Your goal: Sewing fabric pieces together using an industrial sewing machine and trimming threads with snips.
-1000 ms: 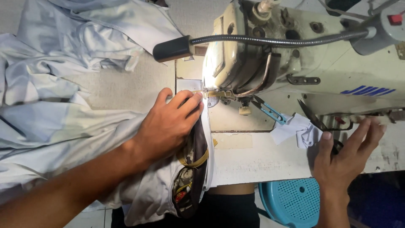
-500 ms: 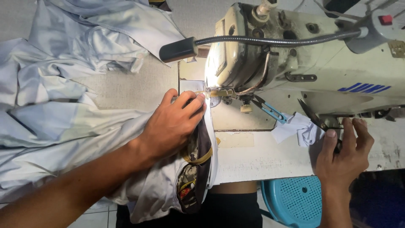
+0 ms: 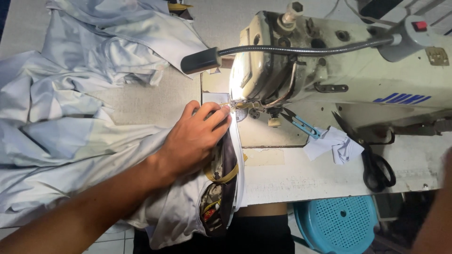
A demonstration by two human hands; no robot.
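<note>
One hand fully in view: left hand [image 3: 195, 141] lies flat, palm down, fingers together and pressed on the pale blue-white cloth [image 3: 70, 136], fingertips [image 3: 221, 112] right at the presser foot [image 3: 240, 104] of the sewing machine [image 3: 329, 61]. Not clamped on anything, just pushing the cloth down against the counter [image 3: 301, 174]. Cloth edge runs under the hand toward the needle area; under the hand a dark patterned strip with yellow trim [image 3: 221, 174] sits along that edge and hangs over the counter front. Bulk of the cloth is bunched to the left and up behind the machine. Right hand [image 3: 442, 207] only a blurred sliver at the right frame edge, cannot tell whether its fingers are apart or together, touching nothing visible. Black lamp head on a flexible neck [image 3: 200, 60] hangs over the cloth just left of the machine head. Blue-handled thread snips [image 3: 301, 124] lie on the machine bed, right of the needle. Small white cloth scrap [image 3: 334, 146] just beside them. Black scissors [image 3: 374, 162] next to the scrap, at the counter's right. Blue plastic stool [image 3: 336, 221] below the counter edge.
</note>
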